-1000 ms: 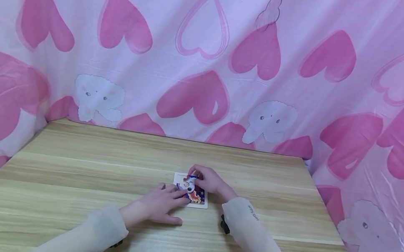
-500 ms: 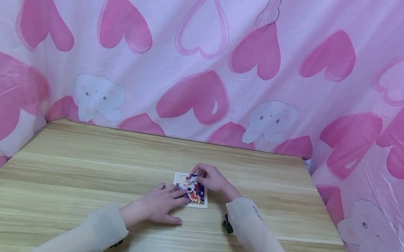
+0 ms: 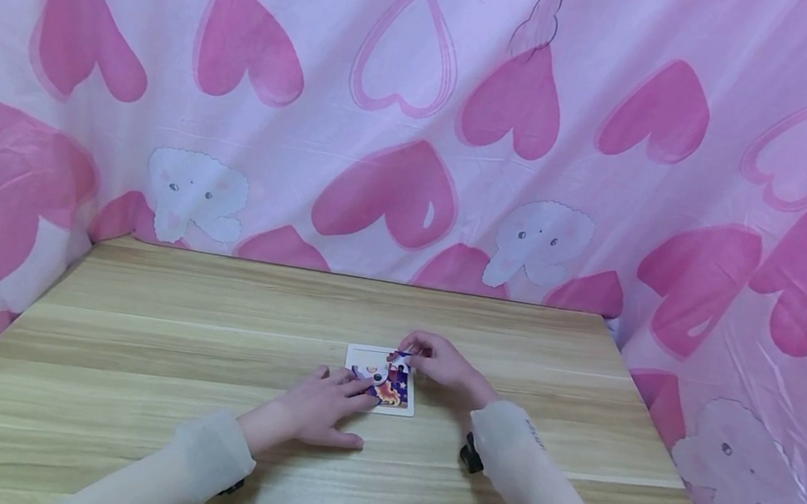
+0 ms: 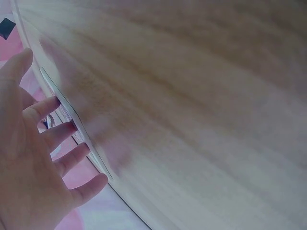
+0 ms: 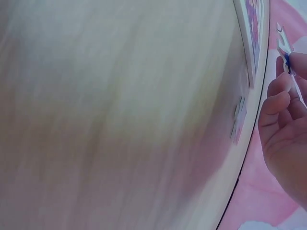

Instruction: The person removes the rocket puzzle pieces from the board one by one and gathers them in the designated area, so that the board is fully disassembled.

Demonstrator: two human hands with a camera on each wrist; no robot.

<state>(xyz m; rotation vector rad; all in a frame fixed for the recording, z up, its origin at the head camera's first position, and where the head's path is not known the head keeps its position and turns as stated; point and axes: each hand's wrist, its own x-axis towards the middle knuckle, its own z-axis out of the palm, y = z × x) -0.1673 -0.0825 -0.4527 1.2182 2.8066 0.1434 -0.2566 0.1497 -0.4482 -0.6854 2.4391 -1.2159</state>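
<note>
A small jigsaw puzzle with purple, orange and white printing lies in a white-bordered board [image 3: 361,352] at mid-table. My left hand [image 3: 319,411] rests with extended fingers on the puzzle's left and near part, covering some of it. In the left wrist view the fingertips of the left hand [image 4: 41,153] meet the board's edge [image 4: 79,122]. My right hand [image 3: 441,363] pinches a puzzle piece [image 3: 401,362] over the board's far right corner. The right wrist view shows this puzzle piece [image 5: 284,44] raised between thumb and fingers.
Another loose puzzle piece [image 5: 238,120] lies on the table beside the board in the right wrist view. The wooden table [image 3: 215,305] ends at a pink heart-print curtain [image 3: 381,190] behind and on both sides.
My right hand has moved to the right with the puzzle piece, from the puzzle's upper middle to its far right corner. The left hand has stayed in place.
</note>
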